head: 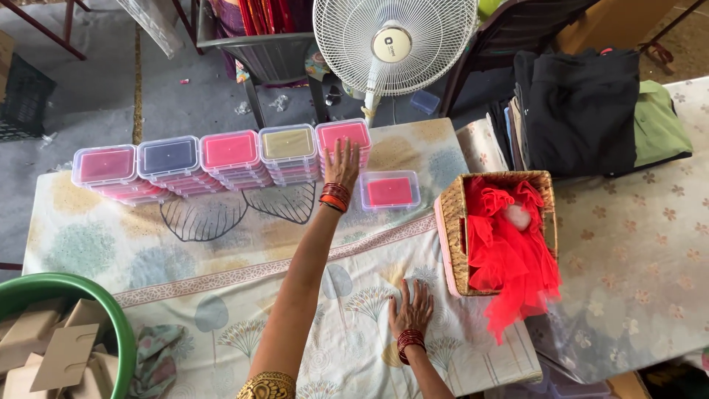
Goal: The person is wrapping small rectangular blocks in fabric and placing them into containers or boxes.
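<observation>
Your left hand (342, 164) reaches far forward, fingers spread and flat against the rightmost stack of clear plastic boxes (342, 145), the one with pink cloth showing through its lid. It presses and grips nothing. That stack ends a row of five stacks (221, 162) along the far edge of the table, whose lids show pink, dark blue, pink, olive and pink. The boxes are rigid, rectangular and round-cornered.

Just right of your left wrist lies a single clear box (390, 190) with pink inside, flat on the cloth and apart from the stacks.

Your right hand (411, 309) lies open, palm down on the printed tablecloth (221, 251), near the front edge, holding nothing. Red bangles ring both wrists.

Between your hands the cloth is bare, soft and slightly rumpled. To the right, a woven basket (452, 222) sits at the table's right edge, and red netted fabric (509, 251) spills over its near rim. Folded dark and green garments (591, 111) lie beyond it. A green tub (111, 310) of cardboard pieces stands at the lower left, and a white pedestal fan (394, 46) behind the table.
</observation>
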